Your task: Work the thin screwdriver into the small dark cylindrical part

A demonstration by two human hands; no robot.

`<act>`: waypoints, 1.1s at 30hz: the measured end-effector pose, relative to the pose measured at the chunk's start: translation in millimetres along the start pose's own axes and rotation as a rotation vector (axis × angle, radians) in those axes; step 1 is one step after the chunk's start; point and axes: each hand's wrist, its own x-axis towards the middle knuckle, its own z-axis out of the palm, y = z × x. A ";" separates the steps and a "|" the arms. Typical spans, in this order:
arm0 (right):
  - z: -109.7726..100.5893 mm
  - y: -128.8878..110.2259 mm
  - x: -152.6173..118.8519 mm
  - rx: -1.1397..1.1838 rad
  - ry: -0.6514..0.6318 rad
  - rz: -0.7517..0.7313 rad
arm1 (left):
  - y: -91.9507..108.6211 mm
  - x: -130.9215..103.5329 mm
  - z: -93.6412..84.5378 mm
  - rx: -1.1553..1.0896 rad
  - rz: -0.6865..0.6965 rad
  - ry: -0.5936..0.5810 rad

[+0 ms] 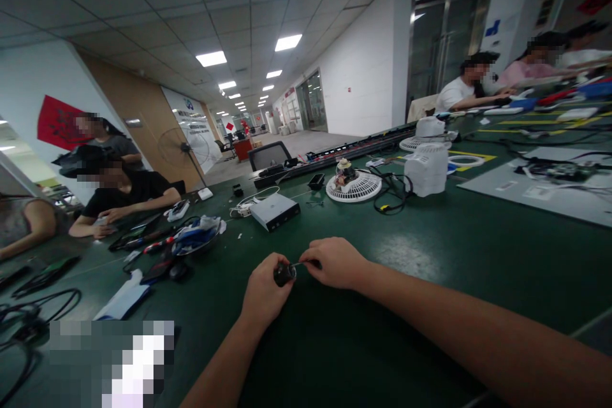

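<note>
My left hand (266, 290) is wrapped round a small dark cylindrical part (283, 273) above the green table (382, 331). To its right, my right hand (335, 262) pinches a thin tool (310, 262) with a dark handle and a metal shaft. The shaft points left and meets the open end of the dark part. Whether the tip is inside that part is too small to tell. Beyond my hands sits a silver and black box (275, 211).
A white fan grille (354, 186) with an exposed motor and a white housing (425, 169) stand at the back right, with black cables beside them. A grey mat (549, 191) lies right. Tools and a blue-white bundle (198, 236) lie left. Several people sit around the table.
</note>
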 end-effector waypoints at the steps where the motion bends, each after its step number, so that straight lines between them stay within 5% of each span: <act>1: 0.0 -0.6 0.1 -0.013 -0.010 0.020 | -0.1 -0.1 -0.2 0.006 0.000 0.003; 33: -2.0 0.3 -0.1 0.085 -0.087 -0.084 | 1.8 -2.8 0.6 0.014 0.031 -0.027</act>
